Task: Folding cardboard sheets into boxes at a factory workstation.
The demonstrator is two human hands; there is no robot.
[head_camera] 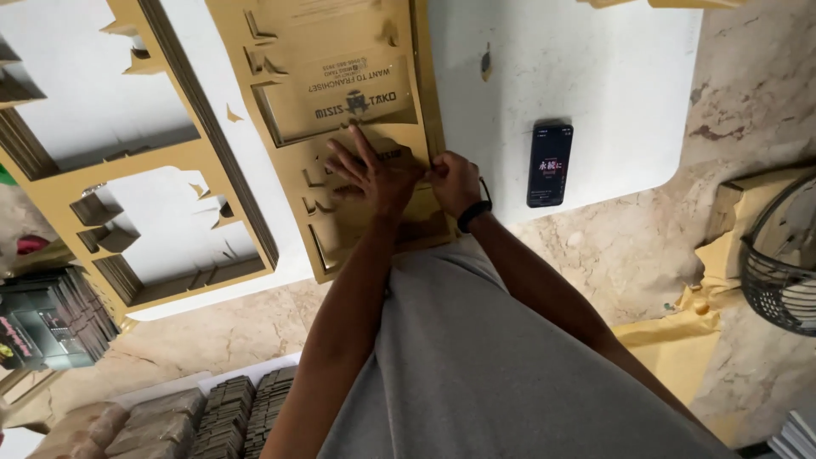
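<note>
Left hand (374, 174): fingers spread wide, palm flat, pressing down on the printed cardboard sheet (340, 110); index fingertip reaches the lower edge of the sheet's printed panel.

Right hand (453, 180): fingers drawn together, pinching the sheet's right edge just beside the left hand; a black wristband (474, 216) sits on the wrist.

Printed cardboard sheet: tan, die-cut, lying flat on the white bench (586, 76) with its near end at the bench's near edge. Long axis runs from the near edge toward the far edge. A rectangular panel with dark print sits mid-sheet, its lettering upside down to the wearer; slots and tabs are cut along the left side.

Cut-out cardboard frames (170, 161): tan, stacked, left of the sheet, large openings showing the white bench through them, reaching the near left corner.

Phone (549, 163): black, upright rectangle, screen lit, near the bench's near right edge, apart from the right hand.

Wire basket (778, 272): dark, on the marble floor at right, beside tan paper scraps.

Stacked cardboard pieces (225, 416): below the bench, lower left.
</note>
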